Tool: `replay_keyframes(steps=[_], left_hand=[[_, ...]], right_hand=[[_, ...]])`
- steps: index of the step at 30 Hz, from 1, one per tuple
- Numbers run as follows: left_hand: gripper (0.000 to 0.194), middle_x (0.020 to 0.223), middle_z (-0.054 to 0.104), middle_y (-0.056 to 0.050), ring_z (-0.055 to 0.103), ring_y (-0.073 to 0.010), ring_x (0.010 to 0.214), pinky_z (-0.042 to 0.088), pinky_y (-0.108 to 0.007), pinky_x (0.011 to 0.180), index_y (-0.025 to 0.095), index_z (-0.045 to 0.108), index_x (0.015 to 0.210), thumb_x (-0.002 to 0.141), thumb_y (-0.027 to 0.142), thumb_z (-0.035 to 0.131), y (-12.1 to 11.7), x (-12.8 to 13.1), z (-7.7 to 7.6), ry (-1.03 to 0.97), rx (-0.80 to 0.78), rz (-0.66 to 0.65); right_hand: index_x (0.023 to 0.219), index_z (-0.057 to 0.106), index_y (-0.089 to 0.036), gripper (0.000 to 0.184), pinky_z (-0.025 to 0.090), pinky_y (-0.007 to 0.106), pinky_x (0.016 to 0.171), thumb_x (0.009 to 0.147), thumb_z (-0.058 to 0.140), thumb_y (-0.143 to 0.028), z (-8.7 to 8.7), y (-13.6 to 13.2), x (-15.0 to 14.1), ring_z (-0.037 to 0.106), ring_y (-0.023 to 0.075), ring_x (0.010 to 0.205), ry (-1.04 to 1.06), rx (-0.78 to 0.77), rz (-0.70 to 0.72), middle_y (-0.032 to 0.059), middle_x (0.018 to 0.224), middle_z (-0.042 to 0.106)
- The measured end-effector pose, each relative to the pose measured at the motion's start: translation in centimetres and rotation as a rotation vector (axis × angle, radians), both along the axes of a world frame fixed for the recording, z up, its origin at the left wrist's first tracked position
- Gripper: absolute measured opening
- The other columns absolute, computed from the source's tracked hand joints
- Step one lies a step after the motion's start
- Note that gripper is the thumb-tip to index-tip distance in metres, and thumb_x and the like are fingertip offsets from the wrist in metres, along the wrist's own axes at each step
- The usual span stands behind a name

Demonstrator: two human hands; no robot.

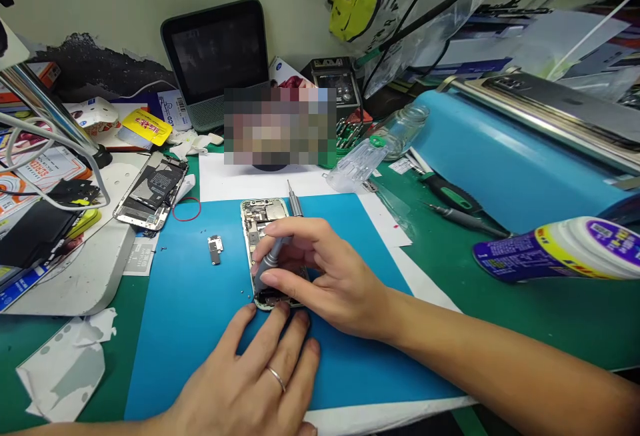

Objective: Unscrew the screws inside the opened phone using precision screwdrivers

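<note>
An opened phone (pixel 251 243) lies on the blue mat (pixel 190 343), its inner parts exposed. My right hand (pixel 330 276) reaches over it, thumb and fingers closed around a grey screwdriver (pixel 269 269). The screwdriver leans, its lower end at the phone's bottom left corner. A second slim grey driver (pixel 295 201) shows beyond my fingers, partly hidden by them. My left hand (pixel 250 369), with a ring on one finger, lies with fingers spread, fingertips at the phone's lower edge. Left of the phone are a small black-and-silver part (pixel 215 249) and tiny screws (pixel 243 293).
Another opened phone (pixel 155 189) rests on a white box at left, near a red rubber band (pixel 187 209). To the right are a purple-and-white bottle (pixel 555 249), a green-black handled tool (pixel 453 193) and a glass jar (pixel 407 129). A dark-screened display (pixel 217 49) stands behind.
</note>
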State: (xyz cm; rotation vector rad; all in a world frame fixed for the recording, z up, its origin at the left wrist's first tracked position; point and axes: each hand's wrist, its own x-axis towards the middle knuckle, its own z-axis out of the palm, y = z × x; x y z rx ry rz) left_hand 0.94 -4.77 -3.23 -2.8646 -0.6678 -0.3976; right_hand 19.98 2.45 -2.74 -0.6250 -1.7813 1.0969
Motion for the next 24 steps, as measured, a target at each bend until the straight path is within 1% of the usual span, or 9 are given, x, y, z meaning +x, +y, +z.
replay_keyframes(steps=[3,6,11,14,16,20,22,24], left_hand=[[0.049,0.141,0.063,-0.013,0.05,-0.0332,0.134,0.038,-0.045,0.107,0.014,0.062,0.137,0.104,0.046,0.045,0.0,0.02,0.02,0.009,0.0,-0.002],[0.048,0.14,0.064,-0.011,0.049,-0.0325,0.134,0.038,-0.045,0.107,0.015,0.063,0.136,0.105,0.046,0.044,-0.07,-0.01,0.1,-0.001,-0.002,0.004],[0.046,0.14,0.065,-0.009,0.048,-0.0315,0.134,0.032,-0.048,0.111,0.016,0.063,0.134,0.104,0.046,0.046,-0.1,-0.09,0.3,-0.017,-0.022,0.017],[0.046,0.14,0.065,-0.008,0.047,-0.0307,0.134,0.028,-0.048,0.115,0.017,0.063,0.135,0.104,0.047,0.047,-0.01,-0.06,0.32,-0.021,-0.03,0.021],[0.046,0.139,0.065,-0.008,0.047,-0.0306,0.135,0.023,-0.049,0.118,0.017,0.064,0.134,0.104,0.047,0.047,0.05,-0.02,0.27,-0.025,-0.037,0.021],[0.046,0.138,0.066,-0.009,0.046,-0.0318,0.137,0.009,-0.054,0.123,0.017,0.065,0.134,0.104,0.048,0.047,0.07,0.0,0.21,-0.022,-0.045,0.014],[0.046,0.137,0.066,-0.01,0.047,-0.0319,0.136,0.008,-0.055,0.124,0.017,0.065,0.134,0.104,0.047,0.046,0.05,-0.01,0.23,-0.017,-0.038,0.014],[0.046,0.137,0.066,-0.01,0.048,-0.0322,0.135,0.011,-0.055,0.123,0.017,0.065,0.134,0.105,0.046,0.045,0.03,-0.03,0.23,-0.012,-0.031,0.014]], right_hand=[[0.133,0.045,-0.031,0.047,0.066,0.023,0.079,0.095,0.062,-0.008,0.06,0.02,-0.02,0.071,0.0107,0.093,0.0,0.008,-0.005,0.0018,0.109,0.063],[0.134,0.045,-0.032,0.048,0.066,0.023,0.079,0.096,0.061,-0.007,0.18,0.0,0.09,0.071,0.0108,0.093,0.005,0.059,-0.031,0.0017,0.109,0.064],[0.135,0.046,-0.032,0.051,0.066,0.022,0.078,0.095,0.062,-0.006,0.34,0.0,0.42,0.071,0.0106,0.094,0.029,0.153,-0.098,0.0011,0.109,0.064],[0.136,0.046,-0.033,0.053,0.066,0.022,0.078,0.094,0.063,-0.005,0.34,0.04,0.43,0.071,0.0107,0.094,0.038,0.17,-0.103,0.0008,0.108,0.064],[0.137,0.045,-0.033,0.054,0.066,0.022,0.078,0.094,0.063,-0.005,0.33,0.06,0.34,0.071,0.0111,0.095,0.035,0.159,-0.081,0.001,0.109,0.064],[0.137,0.044,-0.036,0.054,0.066,0.025,0.079,0.095,0.061,-0.006,0.21,0.04,0.15,0.072,0.0116,0.096,0.03,0.093,-0.033,0.0009,0.111,0.064],[0.136,0.044,-0.036,0.053,0.066,0.026,0.081,0.096,0.06,-0.006,0.11,0.02,0.11,0.071,0.0117,0.097,0.023,0.049,-0.015,0.0009,0.112,0.063],[0.135,0.044,-0.036,0.051,0.066,0.026,0.082,0.096,0.06,-0.006,0.01,-0.01,0.11,0.071,0.0115,0.098,0.023,0.014,0.003,0.001,0.112,0.063]])
